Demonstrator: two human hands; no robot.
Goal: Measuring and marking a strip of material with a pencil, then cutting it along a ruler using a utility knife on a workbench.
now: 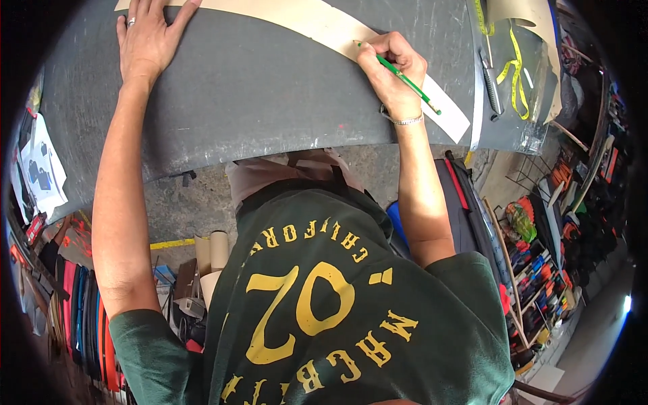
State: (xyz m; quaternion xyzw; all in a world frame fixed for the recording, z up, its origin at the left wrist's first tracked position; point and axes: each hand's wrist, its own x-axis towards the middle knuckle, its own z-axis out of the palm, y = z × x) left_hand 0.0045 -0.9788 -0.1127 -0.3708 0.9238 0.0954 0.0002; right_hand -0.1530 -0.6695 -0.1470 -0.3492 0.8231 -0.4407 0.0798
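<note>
A curved beige paper pattern strip (317, 21) lies across a dark grey sheet (256, 94) spread over the worktable. My left hand (150, 37) presses flat on the sheet and the strip's far left end, fingers spread, a ring on one finger. My right hand (393, 71) grips a green pencil (405, 79) with its tip touching the strip's edge. A thin bracelet sits on that wrist.
A yellow measuring tape (514, 71) and a metal tool (491, 84) lie on a clear plastic sheet (533, 115) at the table's right end. Rolls of material (88, 324) stand at lower left, more rolls and tools (540, 270) at right. Cardboard tubes (214, 253) lean under the table.
</note>
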